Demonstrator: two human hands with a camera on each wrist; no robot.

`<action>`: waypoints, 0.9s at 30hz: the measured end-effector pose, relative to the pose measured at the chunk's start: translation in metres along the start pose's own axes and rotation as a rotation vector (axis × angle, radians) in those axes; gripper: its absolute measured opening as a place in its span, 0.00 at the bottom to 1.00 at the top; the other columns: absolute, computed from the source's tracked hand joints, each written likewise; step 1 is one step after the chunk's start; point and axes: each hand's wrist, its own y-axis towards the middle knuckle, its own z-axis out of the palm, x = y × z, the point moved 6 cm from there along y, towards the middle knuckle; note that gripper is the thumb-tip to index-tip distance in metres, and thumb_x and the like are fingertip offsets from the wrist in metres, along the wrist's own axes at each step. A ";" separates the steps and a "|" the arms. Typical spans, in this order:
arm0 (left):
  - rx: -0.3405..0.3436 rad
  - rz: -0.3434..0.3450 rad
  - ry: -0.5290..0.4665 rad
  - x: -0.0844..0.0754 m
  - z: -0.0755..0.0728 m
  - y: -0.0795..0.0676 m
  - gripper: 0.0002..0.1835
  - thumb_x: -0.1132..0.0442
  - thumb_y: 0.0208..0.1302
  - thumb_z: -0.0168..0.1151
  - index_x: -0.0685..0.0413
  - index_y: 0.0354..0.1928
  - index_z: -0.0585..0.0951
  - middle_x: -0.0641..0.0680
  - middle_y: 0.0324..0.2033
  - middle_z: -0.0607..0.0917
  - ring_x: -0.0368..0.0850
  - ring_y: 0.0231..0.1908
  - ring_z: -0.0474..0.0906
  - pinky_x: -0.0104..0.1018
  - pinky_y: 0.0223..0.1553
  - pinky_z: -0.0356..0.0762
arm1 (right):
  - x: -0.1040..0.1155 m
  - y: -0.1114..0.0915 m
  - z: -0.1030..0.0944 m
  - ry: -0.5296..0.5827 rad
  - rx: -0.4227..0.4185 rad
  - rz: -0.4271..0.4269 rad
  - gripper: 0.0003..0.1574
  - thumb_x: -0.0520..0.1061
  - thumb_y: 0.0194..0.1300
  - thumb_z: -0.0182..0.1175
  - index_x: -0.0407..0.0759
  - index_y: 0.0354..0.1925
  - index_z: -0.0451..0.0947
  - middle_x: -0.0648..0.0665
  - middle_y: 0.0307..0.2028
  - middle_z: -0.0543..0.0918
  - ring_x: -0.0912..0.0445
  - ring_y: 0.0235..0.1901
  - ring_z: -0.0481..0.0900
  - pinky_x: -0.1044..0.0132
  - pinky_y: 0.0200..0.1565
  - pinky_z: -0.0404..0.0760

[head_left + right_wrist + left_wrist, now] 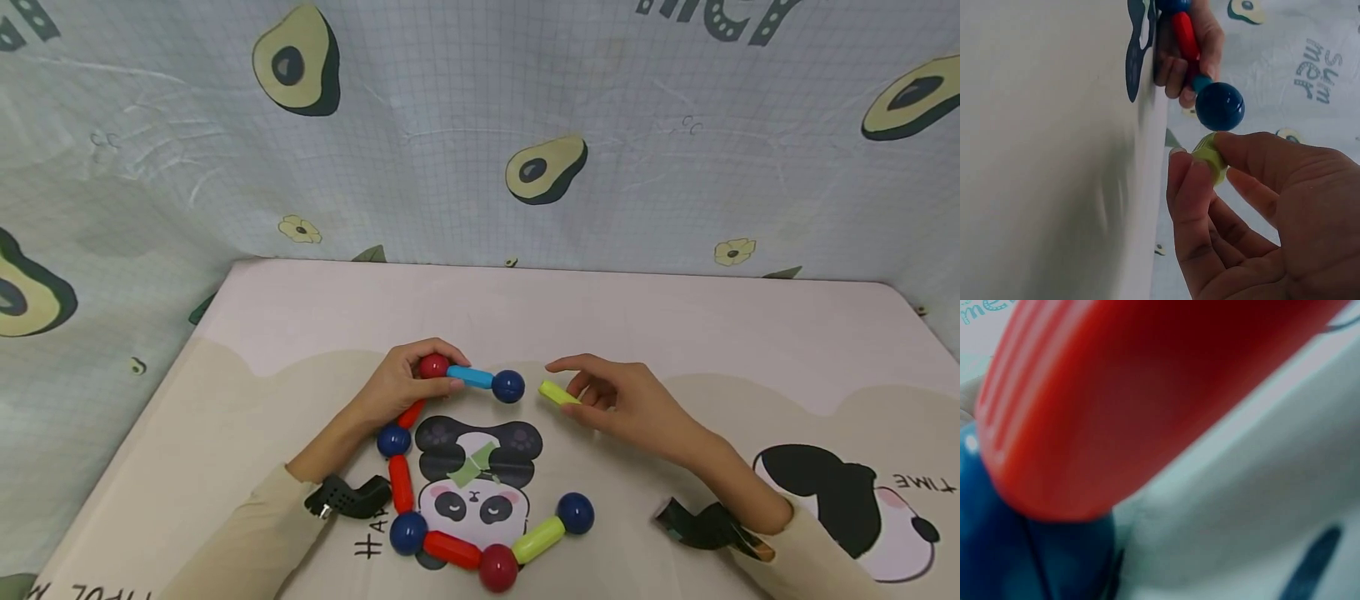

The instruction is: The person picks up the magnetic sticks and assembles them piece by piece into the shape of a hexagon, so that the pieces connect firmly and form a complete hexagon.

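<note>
My left hand [397, 385] grips the red ball [434, 366] at the top of a chain of rods and balls, fingers and thumb around it. From that ball a light blue rod [471, 377] leads right to a dark blue ball [508, 386]. My right hand [630, 408] pinches a yellow-green rod [557, 392] between thumb and fingers, a short gap to the right of that blue ball. In the right wrist view, the rod [1210, 157] sits just below the ball [1220, 106]. A red rod [1116, 412] and a blue ball [1041, 562] fill the left wrist view.
Below the left hand the chain runs down through red rods [401, 483] and blue balls [408, 533] to a red ball [498, 568]. Another yellow-green rod [538, 540] there ends in a blue ball [575, 512]. A printed cloth covers the table [675, 325]; an avocado-patterned curtain [420, 100] hangs behind.
</note>
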 end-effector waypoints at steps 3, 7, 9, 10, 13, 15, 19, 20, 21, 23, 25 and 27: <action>-0.001 0.000 -0.001 0.000 0.000 0.000 0.13 0.66 0.60 0.66 0.57 0.46 0.81 0.56 0.43 0.80 0.55 0.45 0.72 0.39 0.42 0.76 | 0.004 0.000 0.004 0.024 0.023 -0.010 0.31 0.41 0.58 0.69 0.51 0.59 0.74 0.56 0.33 0.80 0.61 0.26 0.78 0.68 0.30 0.78; -0.004 -0.002 -0.004 0.000 -0.001 0.000 0.13 0.66 0.59 0.66 0.57 0.46 0.81 0.56 0.43 0.80 0.55 0.45 0.72 0.39 0.42 0.76 | 0.008 0.002 0.010 0.044 0.049 -0.005 0.33 0.40 0.58 0.69 0.50 0.61 0.72 0.54 0.33 0.80 0.61 0.28 0.78 0.68 0.32 0.80; -0.004 -0.005 -0.003 0.000 -0.001 0.000 0.13 0.66 0.59 0.66 0.57 0.46 0.81 0.56 0.43 0.80 0.55 0.45 0.72 0.39 0.43 0.76 | 0.010 0.002 0.012 0.050 0.059 -0.002 0.34 0.39 0.58 0.68 0.50 0.61 0.71 0.54 0.33 0.80 0.61 0.28 0.78 0.68 0.33 0.80; -0.004 -0.006 -0.001 0.001 -0.001 0.000 0.13 0.66 0.59 0.67 0.57 0.46 0.81 0.56 0.43 0.80 0.55 0.45 0.72 0.39 0.43 0.76 | 0.010 0.002 0.013 0.054 0.060 -0.005 0.33 0.40 0.58 0.68 0.49 0.62 0.71 0.54 0.34 0.80 0.61 0.28 0.78 0.68 0.33 0.80; -0.002 -0.006 0.001 0.001 -0.001 0.000 0.12 0.66 0.60 0.66 0.57 0.46 0.81 0.56 0.43 0.80 0.54 0.45 0.72 0.39 0.43 0.76 | 0.012 0.002 0.014 0.070 0.057 -0.012 0.33 0.40 0.59 0.68 0.48 0.62 0.70 0.54 0.33 0.80 0.61 0.28 0.79 0.68 0.32 0.80; -0.002 -0.004 0.001 0.001 -0.001 -0.001 0.12 0.66 0.60 0.66 0.57 0.46 0.81 0.56 0.43 0.80 0.54 0.45 0.72 0.39 0.43 0.76 | 0.013 0.002 0.016 0.077 0.053 -0.015 0.33 0.40 0.59 0.68 0.48 0.61 0.71 0.53 0.33 0.80 0.61 0.27 0.78 0.68 0.32 0.80; -0.003 -0.003 0.005 0.000 -0.001 -0.001 0.12 0.66 0.60 0.66 0.58 0.46 0.81 0.56 0.42 0.80 0.54 0.44 0.73 0.37 0.42 0.77 | 0.015 0.002 0.019 0.072 0.055 -0.021 0.32 0.40 0.59 0.68 0.49 0.61 0.71 0.54 0.33 0.79 0.60 0.26 0.77 0.68 0.30 0.79; -0.003 -0.004 0.006 0.000 -0.001 -0.001 0.12 0.66 0.59 0.66 0.57 0.46 0.81 0.56 0.42 0.80 0.54 0.44 0.73 0.37 0.42 0.77 | 0.015 0.002 0.020 0.069 0.059 -0.019 0.32 0.40 0.59 0.67 0.49 0.61 0.71 0.54 0.33 0.79 0.60 0.26 0.77 0.68 0.30 0.79; -0.003 -0.005 0.007 0.000 -0.001 -0.001 0.12 0.66 0.59 0.66 0.57 0.46 0.81 0.56 0.42 0.80 0.54 0.44 0.73 0.37 0.42 0.77 | 0.015 0.002 0.021 0.064 0.062 -0.017 0.32 0.40 0.59 0.67 0.49 0.61 0.71 0.54 0.33 0.79 0.60 0.26 0.76 0.68 0.30 0.79; -0.002 -0.005 0.009 0.000 -0.001 -0.001 0.12 0.66 0.59 0.66 0.58 0.46 0.81 0.56 0.42 0.80 0.54 0.44 0.73 0.37 0.42 0.77 | 0.015 0.001 0.022 0.052 0.069 -0.011 0.32 0.41 0.59 0.67 0.50 0.61 0.71 0.55 0.33 0.78 0.60 0.27 0.76 0.68 0.31 0.79; 0.002 -0.006 0.008 -0.001 0.000 0.000 0.12 0.66 0.60 0.66 0.58 0.46 0.81 0.56 0.42 0.80 0.54 0.44 0.73 0.37 0.42 0.77 | 0.015 0.001 0.022 0.045 0.077 -0.004 0.33 0.42 0.60 0.67 0.50 0.62 0.70 0.55 0.33 0.78 0.60 0.28 0.76 0.68 0.32 0.79; 0.008 -0.005 0.007 -0.001 0.000 0.000 0.12 0.66 0.60 0.66 0.58 0.46 0.81 0.56 0.42 0.80 0.54 0.44 0.73 0.38 0.43 0.76 | 0.015 0.001 0.023 0.037 0.088 -0.001 0.34 0.43 0.59 0.68 0.50 0.62 0.70 0.56 0.33 0.78 0.60 0.28 0.76 0.68 0.32 0.78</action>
